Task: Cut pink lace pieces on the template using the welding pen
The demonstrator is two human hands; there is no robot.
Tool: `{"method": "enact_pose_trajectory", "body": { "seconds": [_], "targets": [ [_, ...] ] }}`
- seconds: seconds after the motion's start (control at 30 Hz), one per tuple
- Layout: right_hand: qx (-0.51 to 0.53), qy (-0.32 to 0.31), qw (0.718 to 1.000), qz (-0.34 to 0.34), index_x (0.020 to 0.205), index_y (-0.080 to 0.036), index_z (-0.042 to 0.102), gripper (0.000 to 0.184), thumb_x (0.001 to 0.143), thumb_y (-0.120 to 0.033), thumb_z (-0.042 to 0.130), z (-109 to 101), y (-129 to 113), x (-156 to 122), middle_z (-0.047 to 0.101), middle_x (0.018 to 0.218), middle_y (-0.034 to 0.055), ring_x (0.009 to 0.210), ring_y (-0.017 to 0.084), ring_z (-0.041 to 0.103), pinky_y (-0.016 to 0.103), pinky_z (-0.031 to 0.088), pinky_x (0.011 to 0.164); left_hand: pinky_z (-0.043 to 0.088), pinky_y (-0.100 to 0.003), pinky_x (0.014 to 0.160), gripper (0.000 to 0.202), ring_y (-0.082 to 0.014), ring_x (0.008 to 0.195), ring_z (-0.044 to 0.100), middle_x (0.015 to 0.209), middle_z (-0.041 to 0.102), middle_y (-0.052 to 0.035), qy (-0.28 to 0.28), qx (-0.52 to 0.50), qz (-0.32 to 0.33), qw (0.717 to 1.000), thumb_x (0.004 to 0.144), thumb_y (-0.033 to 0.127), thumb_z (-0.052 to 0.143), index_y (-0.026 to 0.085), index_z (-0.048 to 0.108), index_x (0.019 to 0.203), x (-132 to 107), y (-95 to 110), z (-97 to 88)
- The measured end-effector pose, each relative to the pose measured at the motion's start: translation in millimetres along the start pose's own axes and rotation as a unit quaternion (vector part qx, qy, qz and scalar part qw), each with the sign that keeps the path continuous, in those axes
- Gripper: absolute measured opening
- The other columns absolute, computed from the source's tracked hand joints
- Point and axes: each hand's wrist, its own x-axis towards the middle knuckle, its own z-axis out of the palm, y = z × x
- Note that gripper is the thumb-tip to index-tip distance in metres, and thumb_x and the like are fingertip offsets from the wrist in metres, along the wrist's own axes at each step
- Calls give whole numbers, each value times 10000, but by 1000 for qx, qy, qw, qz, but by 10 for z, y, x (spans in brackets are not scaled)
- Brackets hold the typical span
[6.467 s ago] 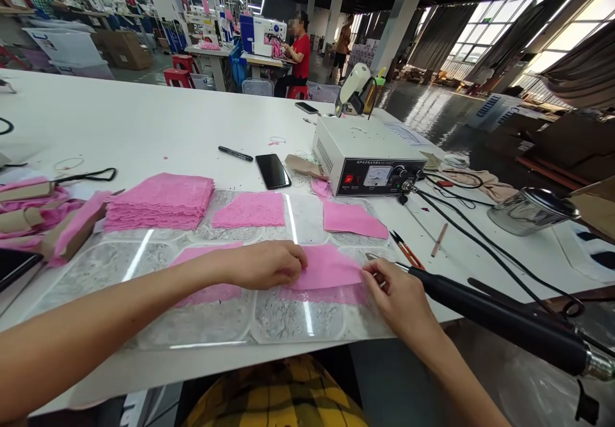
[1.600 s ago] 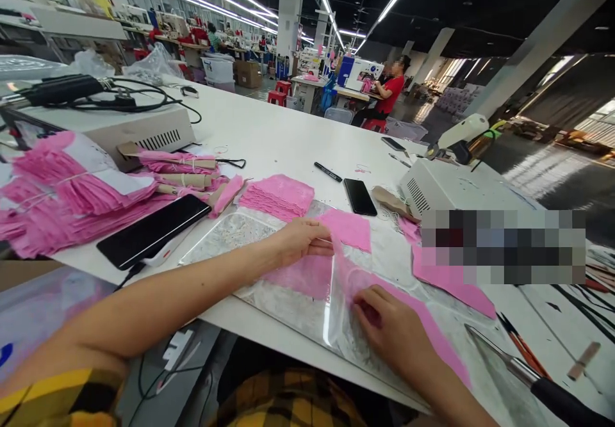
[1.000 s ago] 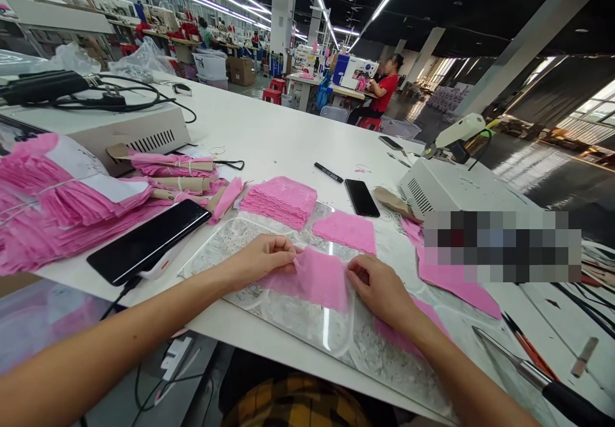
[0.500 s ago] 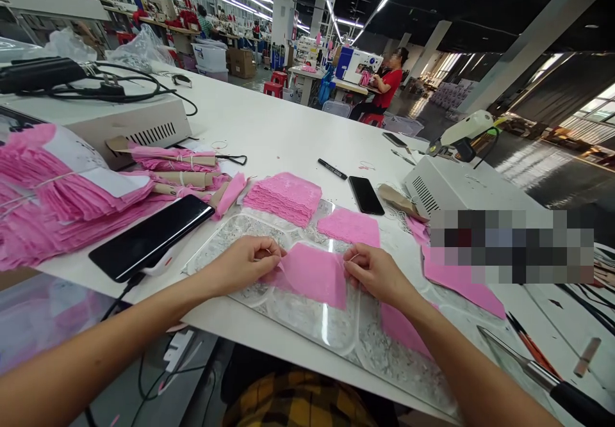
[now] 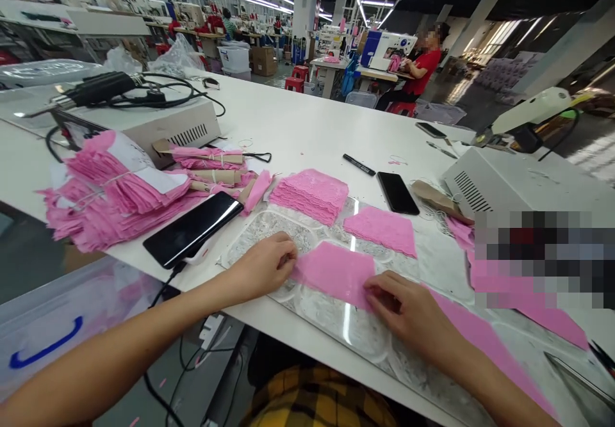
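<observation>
A thin pink fabric piece (image 5: 336, 273) lies flat on a clear plastic sheet (image 5: 327, 331) over the white table. At its left corner, my left hand (image 5: 271, 262) is closed, thumb and fingers pinched on the fabric edge. My right hand (image 5: 408, 308) rests bent fingertips on the right edge, with a gap between thumb and fingers. Just behind the piece are a thick stack of pink fabric pieces (image 5: 310, 195) and a thinner pink stack (image 5: 380, 228). More pink fabric (image 5: 485, 331) shows beyond and partly under my right forearm.
Tied pink bundles (image 5: 120, 190) and a phone with a cable (image 5: 195, 228) lie at left. A second phone (image 5: 398, 193) and a black marker (image 5: 359, 164) are behind the stacks. Grey-white machine boxes (image 5: 494, 184) flank the table. A person in red (image 5: 425, 65) sits at a sewing machine farther back.
The view has swung left. My right hand has gone from pinching the fabric's edge to resting bent fingers on it. The piece now lies flatter; my left hand stays at its left corner.
</observation>
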Motion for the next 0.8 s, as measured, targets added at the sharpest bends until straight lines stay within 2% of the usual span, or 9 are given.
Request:
{"method": "enact_pose_trajectory", "body": {
  "seconds": [0.1, 0.17, 0.23, 0.3, 0.43, 0.5, 0.7, 0.77, 0.8],
  "targets": [
    [3, 8, 1000, -12, 824, -242, 648, 164, 864, -273, 492, 22, 30, 16, 640, 779, 16, 585, 127, 567, 264, 449, 525, 498, -326, 770, 247, -198, 866, 606, 1025, 625, -92, 16, 34, 13, 999, 828, 106, 448, 161, 661, 940, -54, -12, -7],
    [5, 15, 1000, -22, 830, -242, 654, 185, 877, -279, 478, 25, 44, 28, 648, 789, 20, 590, 129, 575, 268, 457, 530, 499, -366, 906, 369, -230, 1077, 596, 1225, 606, -108, 17, 58, 74, 995, 840, 77, 431, 190, 657, 1108, -92, -37, 2],
    [6, 16, 1000, -25, 846, -239, 662, 210, 889, -276, 460, 26, 55, 28, 661, 820, 27, 615, 134, 593, 272, 470, 545, 465, -402, 1007, 433, -250, 1219, 544, 1338, 572, -102, 3, 85, 149, 985, 852, 61, 424, 214, 644, 1193, -126, -82, 21],
    [6, 20, 999, -25, 867, -234, 667, 223, 895, -264, 449, 17, 72, 8, 673, 854, 36, 641, 138, 610, 276, 486, 565, 448, -436, 1039, 428, -267, 1249, 533, 1345, 581, -101, -12, 105, 183, 977, 872, 73, 426, 219, 646, 1209, -151, -136, 41],
    [4, 62, 998, -29, 895, -229, 678, 255, 913, -241, 423, -50, 134, -120, 684, 881, 48, 675, 137, 633, 267, 503, 582, 447, -472, 1038, 465, -281, 1279, 513, 1354, 579, -101, 0, 118, 204, 972, 882, 63, 418, 233, 608, 1271, -140, -145, 74],
    [8, 96, 995, -33, 900, -234, 686, 255, 920, -241, 432, -101, 173, -230, 686, 868, 46, 675, 133, 639, 249, 498, 557, 421, -480, 1060, 527, -279, 1327, 463, 1409, 532, -92, -17, 128, 240, 962, 856, 26, 424, 245, 571, 1312, -96, -62, 118],
    [-13, 204, 978, -31, 913, -280, 695, 169, 887, -242, 532, -242, 285, -630, 707, 874, 31, 757, 149, 684, 219, 536, 582, 309, -510, 1139, 630, -302, 1422, 324, 1529, 360, -129, -128, 159, 320, 925, 781, -13, 474, 187, 487, 1378, 56, 272, 383],
    [-24, 239, 970, -17, 911, -290, 695, 148, 873, -258, 556, -294, 327, -786, 706, 859, 35, 718, 154, 680, 221, 533, 549, 282, -515, 1154, 556, -296, 1441, 283, 1525, 365, -133, -134, 140, 327, 925, 785, -10, 468, 170, 543, 1305, 43, 341, 390],
    [-28, 257, 966, -9, 907, -292, 697, 138, 863, -267, 569, -320, 354, -878, 706, 853, 38, 703, 158, 678, 225, 534, 540, 284, -511, 1155, 470, -293, 1439, 290, 1509, 396, -130, -128, 117, 331, 928, 793, -3, 463, 168, 601, 1209, 22, 375, 361]
  ]
}}
